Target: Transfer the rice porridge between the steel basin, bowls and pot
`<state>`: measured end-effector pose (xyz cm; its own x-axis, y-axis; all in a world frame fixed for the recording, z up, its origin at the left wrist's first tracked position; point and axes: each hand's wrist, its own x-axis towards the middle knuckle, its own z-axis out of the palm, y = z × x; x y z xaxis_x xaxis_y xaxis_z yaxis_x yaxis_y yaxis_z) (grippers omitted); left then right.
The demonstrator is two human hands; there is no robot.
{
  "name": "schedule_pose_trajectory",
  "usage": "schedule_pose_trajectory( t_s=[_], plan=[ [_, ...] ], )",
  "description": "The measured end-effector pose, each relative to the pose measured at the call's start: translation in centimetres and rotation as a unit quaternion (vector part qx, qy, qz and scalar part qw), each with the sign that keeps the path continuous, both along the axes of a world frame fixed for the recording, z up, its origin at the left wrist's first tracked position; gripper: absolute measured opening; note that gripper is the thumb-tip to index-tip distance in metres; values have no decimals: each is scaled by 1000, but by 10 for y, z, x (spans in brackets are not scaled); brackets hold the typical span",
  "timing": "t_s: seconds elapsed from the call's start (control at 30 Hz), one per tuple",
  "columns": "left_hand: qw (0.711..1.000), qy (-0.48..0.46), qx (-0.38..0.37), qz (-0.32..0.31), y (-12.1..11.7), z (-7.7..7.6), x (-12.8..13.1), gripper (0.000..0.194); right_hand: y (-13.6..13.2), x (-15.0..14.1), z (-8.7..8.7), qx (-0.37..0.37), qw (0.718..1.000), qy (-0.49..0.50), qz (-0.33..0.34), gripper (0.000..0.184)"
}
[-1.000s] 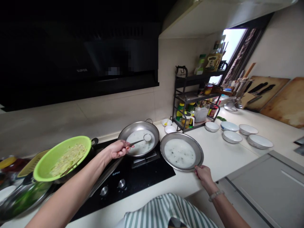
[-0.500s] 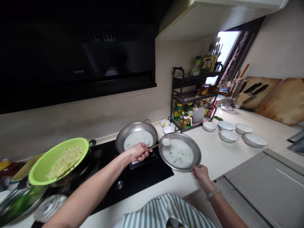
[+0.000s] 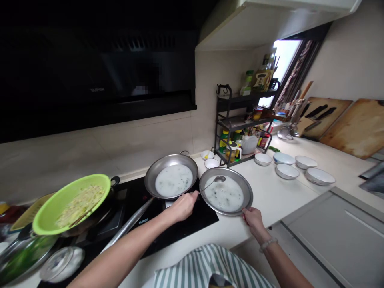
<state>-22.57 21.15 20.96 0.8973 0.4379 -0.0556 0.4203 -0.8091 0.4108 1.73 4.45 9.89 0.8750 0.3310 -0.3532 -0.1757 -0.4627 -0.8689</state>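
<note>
My left hand (image 3: 183, 206) is closed around the handle of a ladle (image 3: 220, 179). The ladle's bowl is tipped over the white, soupy liquid (image 3: 226, 196) in a wide metal basin (image 3: 248, 191). On that basin's near right rim my right hand (image 3: 253, 217) is closed, fingers pinching the edge. Just left of the basin, a long-handled wok (image 3: 151, 176) sits on the black cooktop (image 3: 192, 222). It holds more white liquid (image 3: 174, 180) with dark and green bits in it.
A green colander (image 3: 45, 214) with bean sprouts and chopsticks stands at left, beside a lidded glass jar (image 3: 61, 262). Behind the basin are two small bowls (image 3: 212, 164) and a spice rack (image 3: 229, 120). Several bowls (image 3: 287, 172) stand on the right counter, with cutting boards (image 3: 357, 124) beyond.
My left hand has carried the ladle from over the wok rightward to the basin, and its bowl has turned over there. My right hand has stayed on the basin's rim.
</note>
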Motion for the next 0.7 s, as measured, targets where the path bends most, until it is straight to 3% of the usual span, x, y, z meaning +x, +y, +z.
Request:
schedule_pose_trajectory(
  t_s=[0.07, 0.17, 0.27, 0.33, 0.4, 0.47, 0.57, 0.7],
  plan=[
    [999, -29, -36, 8, -2, -1, 0, 26, 0, 0, 0, -4, 1000, -1, 2, 26],
    [970, -113, -208, 60, 0, 5, -2, 17, -1, 0, 0, -9, 1000, -3, 5, 27],
    [886, -175, -399, 159, 13, 17, -11, 19, 0, 1, -1, -12, 1000, -5, 9, 27],
    [835, -201, -466, 211, 28, 24, -21, 22, 0, 2, -1, -14, 1000, -7, 11, 28],
    [813, -203, -482, 255, 45, 27, -33, 22, 0, 2, -1, -16, 1000, -7, 13, 28],
    [811, -179, -466, 304, 61, 24, -45, 18, 0, 2, -2, -17, 1000, -8, 14, 28],
    [828, -125, -406, 366, 77, 16, -58, 11, -1, 2, -1, -14, 1000, -8, 17, 27],
    [854, -70, -331, 394, 85, 7, -64, 5, -1, 2, -2, -12, 1000, -10, 20, 28]
  ],
)
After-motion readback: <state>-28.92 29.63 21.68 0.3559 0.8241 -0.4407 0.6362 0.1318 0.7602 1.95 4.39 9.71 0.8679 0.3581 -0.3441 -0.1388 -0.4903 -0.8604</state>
